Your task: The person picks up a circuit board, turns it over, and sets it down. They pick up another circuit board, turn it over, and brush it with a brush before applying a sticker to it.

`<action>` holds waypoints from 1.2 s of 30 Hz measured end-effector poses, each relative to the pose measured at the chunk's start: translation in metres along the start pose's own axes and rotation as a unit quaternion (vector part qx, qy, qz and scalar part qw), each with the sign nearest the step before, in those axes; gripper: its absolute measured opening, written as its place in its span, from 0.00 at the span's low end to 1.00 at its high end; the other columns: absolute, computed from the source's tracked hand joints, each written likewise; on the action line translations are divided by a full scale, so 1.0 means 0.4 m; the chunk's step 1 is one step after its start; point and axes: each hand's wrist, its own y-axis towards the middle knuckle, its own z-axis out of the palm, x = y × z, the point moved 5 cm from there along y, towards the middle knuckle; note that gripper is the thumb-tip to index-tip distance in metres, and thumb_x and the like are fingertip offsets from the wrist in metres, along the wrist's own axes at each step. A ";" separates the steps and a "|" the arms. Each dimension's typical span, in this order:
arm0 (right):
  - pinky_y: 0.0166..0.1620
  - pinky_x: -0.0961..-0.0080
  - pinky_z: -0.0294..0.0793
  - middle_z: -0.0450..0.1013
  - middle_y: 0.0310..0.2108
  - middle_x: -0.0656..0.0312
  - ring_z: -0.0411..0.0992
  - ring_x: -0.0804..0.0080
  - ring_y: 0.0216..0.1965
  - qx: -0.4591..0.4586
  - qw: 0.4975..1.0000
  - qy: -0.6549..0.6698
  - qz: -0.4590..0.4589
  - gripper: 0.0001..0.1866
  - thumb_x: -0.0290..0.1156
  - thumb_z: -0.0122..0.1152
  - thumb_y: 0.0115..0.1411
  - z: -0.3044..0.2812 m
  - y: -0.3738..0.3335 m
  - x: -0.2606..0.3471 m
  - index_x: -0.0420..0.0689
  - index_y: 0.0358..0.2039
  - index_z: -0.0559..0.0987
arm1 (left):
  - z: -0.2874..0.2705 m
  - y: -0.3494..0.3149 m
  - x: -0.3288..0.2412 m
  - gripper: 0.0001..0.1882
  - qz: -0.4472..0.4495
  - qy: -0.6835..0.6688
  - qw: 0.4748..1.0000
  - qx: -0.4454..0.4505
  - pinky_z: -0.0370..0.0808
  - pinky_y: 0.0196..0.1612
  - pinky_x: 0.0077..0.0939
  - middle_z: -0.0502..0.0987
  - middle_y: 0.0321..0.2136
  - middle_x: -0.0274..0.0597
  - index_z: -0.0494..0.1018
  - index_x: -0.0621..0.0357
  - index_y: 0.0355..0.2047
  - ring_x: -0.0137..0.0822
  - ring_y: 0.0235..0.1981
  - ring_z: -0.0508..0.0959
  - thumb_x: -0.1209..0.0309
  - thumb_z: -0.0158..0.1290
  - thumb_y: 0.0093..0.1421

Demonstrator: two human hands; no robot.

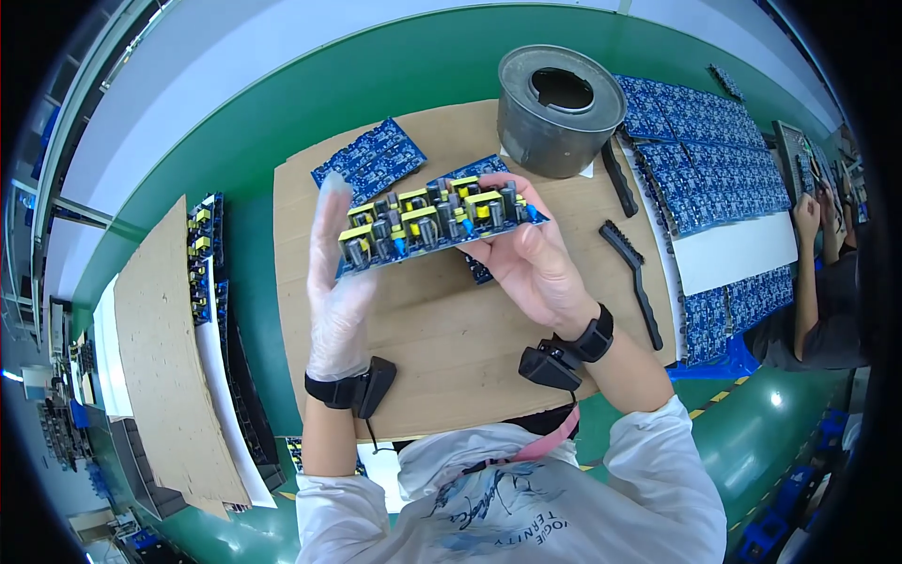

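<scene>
Over the brown cardboard mat (423,357) I hold up a circuit board (440,224) crowded with yellow transformers, dark capacitors and small blue parts. My left hand (340,315), in a thin translucent glove, grips its left end. My right hand (537,273), which looks bare, holds the right end, with the thumb in front and fingers behind. The board is tilted so its component side shows. Behind it, a blue circuit panel (376,158) lies at the far left of the mat. Another blue panel (481,167) is partly hidden by the held board.
At the mat's far right stands a round metal can (540,136) with a holed top. Two black brushes (631,282) lie near the right edge. Blue circuit panels (705,179) cover the right side, where a co-worker's hand (808,218) shows. Leftward, populated boards (200,249) stand beside a cardboard sheet (169,367).
</scene>
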 end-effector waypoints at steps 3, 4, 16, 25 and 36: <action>0.57 0.67 0.63 0.61 0.54 0.55 0.63 0.69 0.53 -0.007 1.000 -0.012 -0.006 0.36 0.46 0.65 0.50 0.002 0.001 0.000 0.44 0.53 0.59 | 0.002 0.000 0.021 0.50 -0.060 -0.080 0.995 -0.007 0.56 0.61 0.38 0.51 0.62 0.42 0.49 0.56 0.62 0.39 0.62 0.55 0.50 0.62 0.45; 0.57 0.67 0.63 0.61 0.54 0.55 0.63 0.69 0.54 -0.012 0.999 -0.029 -0.007 0.36 0.47 0.65 0.50 0.003 0.000 0.000 0.44 0.53 0.59 | 0.006 -0.003 0.023 0.50 -0.067 -0.099 0.993 -0.007 0.55 0.61 0.37 0.52 0.62 0.42 0.49 0.57 0.62 0.39 0.62 0.55 0.48 0.61 0.46; 0.59 0.66 0.60 0.59 0.55 0.54 0.60 0.65 0.57 0.003 0.999 -0.044 0.008 0.36 0.50 0.60 0.53 -0.007 0.010 -0.016 0.45 0.55 0.58 | -0.001 -0.007 0.009 0.49 -0.065 -0.137 0.988 0.028 0.55 0.60 0.33 0.56 0.58 0.42 0.48 0.62 0.62 0.35 0.58 0.60 0.48 0.58 0.49; 0.61 0.62 0.56 0.52 0.60 0.50 0.55 0.62 0.60 0.001 1.000 -0.010 -0.013 0.46 0.47 0.65 0.50 0.015 0.013 -0.001 0.45 0.61 0.50 | 0.011 -0.015 -0.005 0.51 -0.058 -0.099 0.993 0.002 0.54 0.61 0.34 0.56 0.59 0.47 0.47 0.59 0.62 0.37 0.59 0.59 0.46 0.57 0.48; 0.64 0.61 0.50 0.45 0.64 0.51 0.48 0.60 0.64 0.055 0.996 -0.021 -0.074 0.60 0.40 0.76 0.34 0.025 0.021 0.024 0.49 0.63 0.47 | 0.030 -0.046 0.013 0.49 -0.244 -0.268 0.921 0.142 0.74 0.41 0.34 0.66 0.50 0.54 0.46 0.64 0.61 0.46 0.44 0.74 0.59 0.58 0.43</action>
